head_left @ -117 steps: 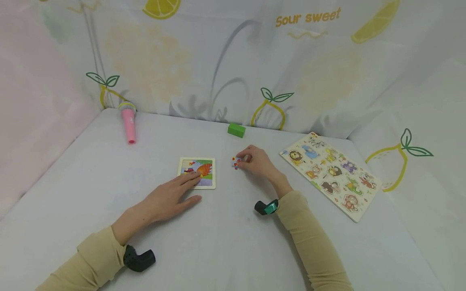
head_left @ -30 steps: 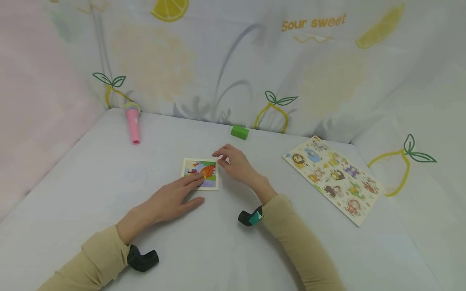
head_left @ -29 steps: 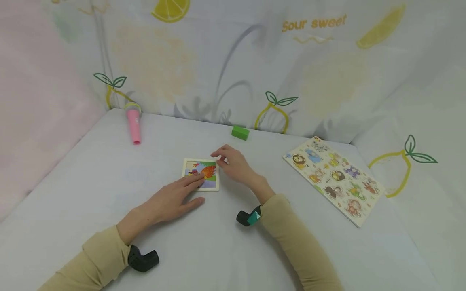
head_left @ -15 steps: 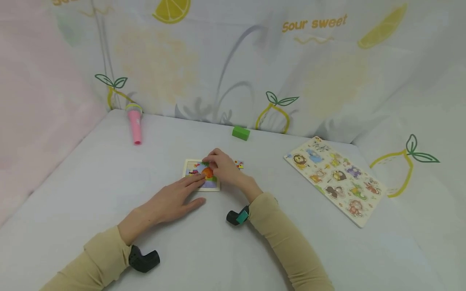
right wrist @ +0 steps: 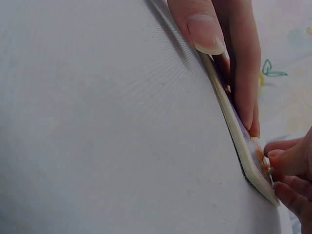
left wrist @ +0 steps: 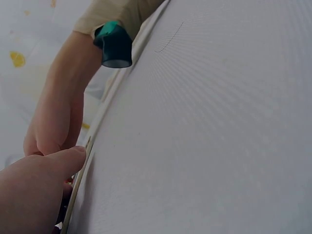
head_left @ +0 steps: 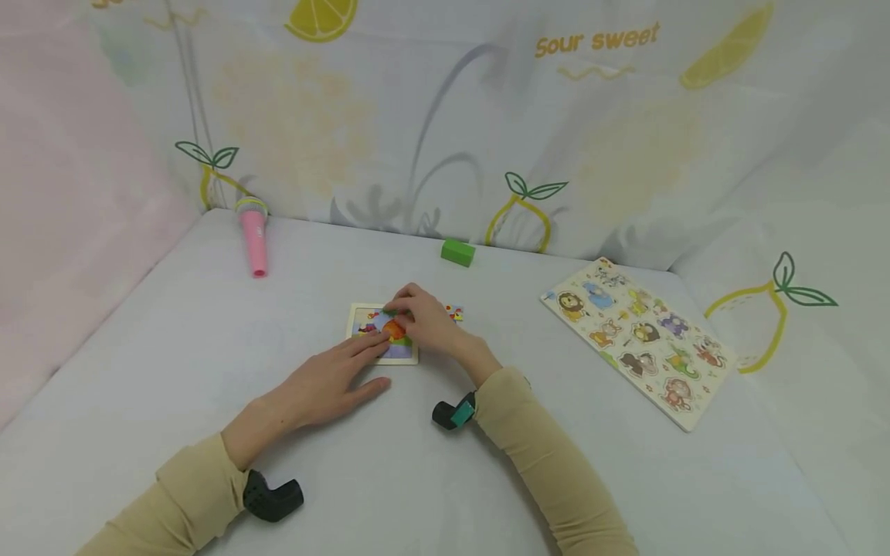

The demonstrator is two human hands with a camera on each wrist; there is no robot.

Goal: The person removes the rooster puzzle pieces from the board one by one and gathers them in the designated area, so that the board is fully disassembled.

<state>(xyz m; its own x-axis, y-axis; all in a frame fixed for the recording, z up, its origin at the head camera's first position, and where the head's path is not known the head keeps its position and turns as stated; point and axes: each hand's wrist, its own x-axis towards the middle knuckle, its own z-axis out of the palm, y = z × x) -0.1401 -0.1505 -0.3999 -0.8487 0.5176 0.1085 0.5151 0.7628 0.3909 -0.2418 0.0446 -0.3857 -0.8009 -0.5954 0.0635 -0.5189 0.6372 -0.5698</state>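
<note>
A small framed jigsaw puzzle (head_left: 382, 358) with a bird picture lies flat on the white table. My left hand (head_left: 327, 378) rests on its lower left part, fingers straight and together, the thumb on the cloth below the frame. My right hand (head_left: 427, 320) is over the puzzle's upper right part, its thumb and index finger pinching at a picture piece there, mostly hidden by the fingers. In the right wrist view the right fingers (right wrist: 290, 158) meet at the far end of the frame. A loose colourful puzzle piece (head_left: 455, 313) lies right of the right hand, partly covered.
A green block (head_left: 458, 253) stands behind the puzzle, near the back edge. At the back left lies a pink toy microphone (head_left: 256, 239). An animal peg-style board (head_left: 640, 340) lies at an angle on the right. A printed cloth (head_left: 431, 116) hangs behind the table.
My right hand has let go of the loose piece right of the frame and moved left onto the puzzle's upper right part. My left hand has stayed on the puzzle.
</note>
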